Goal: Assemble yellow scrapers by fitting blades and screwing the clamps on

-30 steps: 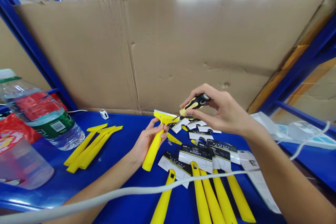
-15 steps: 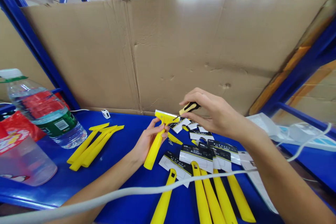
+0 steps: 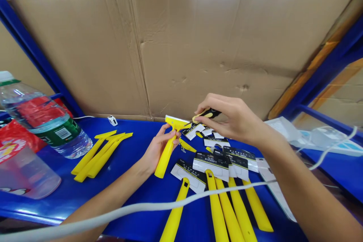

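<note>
My left hand is closed around the neck of a yellow scraper, its wide head with a pale blade edge pointing away from me. My right hand grips a screwdriver with a cream and black handle. The screwdriver's thin shaft reaches the right part of the scraper head; whether its tip sits in a screw is too small to tell. Below my right hand lie black-and-white printed cards, several with yellow handles sticking out toward me. A loose yellow piece rests beside the scraper.
On the left lie three yellow handles, near a water bottle and a clear plastic cup. A white cable crosses in front of my forearms. Cardboard walls off the back of the blue table.
The view has tilted down slightly, so things sit a little higher in the picture. My right hand's fingers have shifted on the screwdriver handle. Both hands keep their holds.
</note>
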A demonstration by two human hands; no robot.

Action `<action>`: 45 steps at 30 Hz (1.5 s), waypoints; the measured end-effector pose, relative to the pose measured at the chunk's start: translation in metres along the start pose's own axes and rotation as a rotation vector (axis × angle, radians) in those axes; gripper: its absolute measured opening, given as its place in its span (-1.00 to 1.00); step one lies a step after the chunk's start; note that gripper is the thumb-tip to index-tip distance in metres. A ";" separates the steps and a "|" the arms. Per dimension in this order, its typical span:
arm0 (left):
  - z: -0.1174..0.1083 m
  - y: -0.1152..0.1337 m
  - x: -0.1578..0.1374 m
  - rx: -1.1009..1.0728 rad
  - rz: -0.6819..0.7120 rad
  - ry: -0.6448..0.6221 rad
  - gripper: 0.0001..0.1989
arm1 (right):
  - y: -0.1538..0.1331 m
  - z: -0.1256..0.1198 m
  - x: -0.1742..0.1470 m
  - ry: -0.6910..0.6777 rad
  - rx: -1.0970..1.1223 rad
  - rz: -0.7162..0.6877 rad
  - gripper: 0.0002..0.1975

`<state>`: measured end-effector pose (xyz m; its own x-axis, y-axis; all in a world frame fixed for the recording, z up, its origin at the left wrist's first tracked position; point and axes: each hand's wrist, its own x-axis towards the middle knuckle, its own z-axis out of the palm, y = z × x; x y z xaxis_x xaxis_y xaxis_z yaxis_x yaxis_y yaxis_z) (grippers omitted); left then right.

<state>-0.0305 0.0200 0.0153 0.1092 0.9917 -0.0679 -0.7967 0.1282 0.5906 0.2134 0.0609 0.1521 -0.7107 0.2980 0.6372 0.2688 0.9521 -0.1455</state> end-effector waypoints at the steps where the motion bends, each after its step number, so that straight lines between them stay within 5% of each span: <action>1: 0.000 -0.001 0.000 0.010 0.003 -0.001 -0.49 | 0.001 0.000 0.000 0.001 -0.024 0.004 -0.93; 45: 0.005 0.005 -0.002 0.101 0.047 0.020 -0.50 | 0.008 -0.004 -0.001 -0.045 0.016 0.065 -0.82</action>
<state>-0.0319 0.0183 0.0227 0.0605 0.9967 -0.0532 -0.7368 0.0806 0.6713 0.2190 0.0678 0.1529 -0.7207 0.3616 0.5915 0.3049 0.9316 -0.1980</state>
